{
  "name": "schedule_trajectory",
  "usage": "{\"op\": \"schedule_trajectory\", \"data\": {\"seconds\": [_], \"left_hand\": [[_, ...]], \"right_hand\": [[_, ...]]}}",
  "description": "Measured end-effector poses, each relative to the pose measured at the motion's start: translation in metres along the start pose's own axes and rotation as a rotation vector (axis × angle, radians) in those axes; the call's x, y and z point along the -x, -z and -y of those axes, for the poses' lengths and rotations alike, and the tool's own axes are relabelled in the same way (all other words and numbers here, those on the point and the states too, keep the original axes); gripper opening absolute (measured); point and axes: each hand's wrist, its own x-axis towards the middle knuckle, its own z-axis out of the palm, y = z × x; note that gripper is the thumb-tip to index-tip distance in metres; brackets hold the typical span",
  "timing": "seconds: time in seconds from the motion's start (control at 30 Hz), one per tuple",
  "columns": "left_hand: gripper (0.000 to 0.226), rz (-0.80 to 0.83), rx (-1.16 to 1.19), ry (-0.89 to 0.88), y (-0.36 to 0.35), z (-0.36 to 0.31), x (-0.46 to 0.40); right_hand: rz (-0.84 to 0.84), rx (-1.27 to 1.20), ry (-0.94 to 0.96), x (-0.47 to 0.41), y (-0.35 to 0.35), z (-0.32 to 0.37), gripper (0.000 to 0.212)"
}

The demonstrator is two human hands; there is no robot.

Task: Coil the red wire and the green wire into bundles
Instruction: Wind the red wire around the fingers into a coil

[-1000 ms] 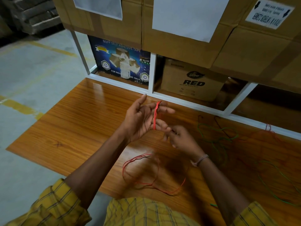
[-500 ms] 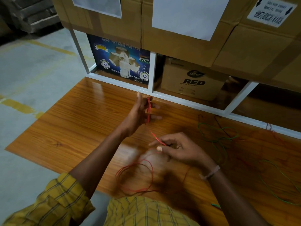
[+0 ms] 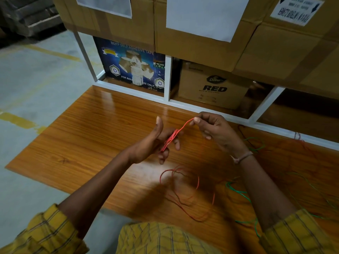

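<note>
The left hand [image 3: 152,143] is held up over the glossy orange-brown wooden tabletop [image 3: 88,140], thumb raised and the four fingers stretched forward and a little spread, with several turns of the thin red wire [image 3: 171,139] looped around those fingers. From the coil a single strand runs up and away to the right hand [image 3: 216,131], whose thumb and forefinger pinch it at its tip while the other fingers curl loosely below. The slack of the red wire lies in loose, blurred loops on the tabletop below both hands, near the yellow checked shirt [image 3: 161,239]. The thin green wire [image 3: 244,194] sprawls uncoiled on the wood beyond the right wrist, apart from both sets of fingers. Past the fingertips stand a white metal rack frame [image 3: 167,79] and brown cardboard cartons [image 3: 211,85].
</note>
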Motion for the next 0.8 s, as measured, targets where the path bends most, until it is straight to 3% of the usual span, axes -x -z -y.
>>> {"op": "schedule_trajectory", "data": {"seconds": [0.27,0.57,0.8], "left_hand": [[0.135,0.109,0.395,-0.086,-0.011,-0.007,0.007],[0.134,0.02,0.592,-0.18,-0.011,-0.013,0.0],[0.122,-0.282,0.514,-0.223,-0.012,-0.005,-0.009]], "right_hand": [[-0.183,0.008,-0.134,-0.001,-0.029,-0.042,0.027],[0.04,0.074,-0.19,0.047,-0.082,-0.053,0.026],[0.309,0.122,-0.256,0.063,-0.079,-0.032,0.032]]}}
